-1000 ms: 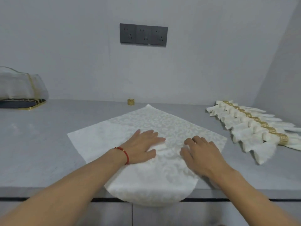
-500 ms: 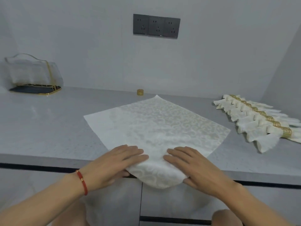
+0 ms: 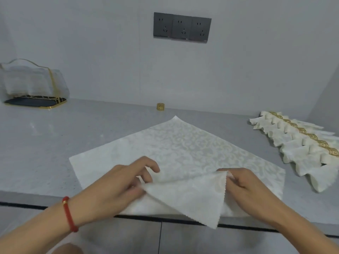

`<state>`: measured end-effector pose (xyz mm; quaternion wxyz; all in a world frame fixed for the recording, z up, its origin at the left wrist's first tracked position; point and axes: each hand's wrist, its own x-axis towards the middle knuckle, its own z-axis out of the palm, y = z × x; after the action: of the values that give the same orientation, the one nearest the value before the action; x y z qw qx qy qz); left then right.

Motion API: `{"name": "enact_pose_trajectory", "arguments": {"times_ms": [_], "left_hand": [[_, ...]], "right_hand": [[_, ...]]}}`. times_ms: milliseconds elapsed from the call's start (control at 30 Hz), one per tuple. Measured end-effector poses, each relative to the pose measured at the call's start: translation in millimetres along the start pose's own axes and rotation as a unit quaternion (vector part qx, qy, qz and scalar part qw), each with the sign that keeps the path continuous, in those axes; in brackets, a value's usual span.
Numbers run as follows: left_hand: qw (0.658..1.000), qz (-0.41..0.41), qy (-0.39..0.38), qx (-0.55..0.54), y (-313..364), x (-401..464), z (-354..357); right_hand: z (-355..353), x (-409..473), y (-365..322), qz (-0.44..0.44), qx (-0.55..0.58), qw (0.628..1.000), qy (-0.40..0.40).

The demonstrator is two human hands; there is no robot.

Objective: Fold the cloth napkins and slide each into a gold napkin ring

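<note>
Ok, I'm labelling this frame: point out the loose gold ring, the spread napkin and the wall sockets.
loose gold ring [image 3: 161, 106], head view, on its front wall.
spread napkin [image 3: 183, 143], head view, on its flat patterned middle.
wall sockets [image 3: 182, 27], head view, on the middle socket plate.

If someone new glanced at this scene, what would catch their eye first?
Front and centre, the left hand and right hand pinch the near corner of a white patterned napkin on the counter. A row of ringed napkins lies right; a gold ring stands behind.
</note>
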<state>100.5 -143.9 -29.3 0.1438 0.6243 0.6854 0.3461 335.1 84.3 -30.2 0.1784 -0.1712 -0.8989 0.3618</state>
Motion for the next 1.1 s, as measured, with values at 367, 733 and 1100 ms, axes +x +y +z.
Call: {"name": "enact_pose_trajectory", "arguments": {"times_ms": [367, 733, 1100], "left_hand": [[0.941, -0.233, 0.096, 0.228, -83, 187, -25], [0.867, -0.147, 0.100, 0.466, -130, 272, -1], [0.947, -0.100, -0.038, 0.304, -148, 299, 34]], "right_hand": [[-12, 189, 49, 0.175, -0.100, 0.976, 0.080], [38, 240, 86, 0.018, -0.360, 0.933, -0.004], [30, 255, 90, 0.037, -0.361, 0.931, -0.037]]}}
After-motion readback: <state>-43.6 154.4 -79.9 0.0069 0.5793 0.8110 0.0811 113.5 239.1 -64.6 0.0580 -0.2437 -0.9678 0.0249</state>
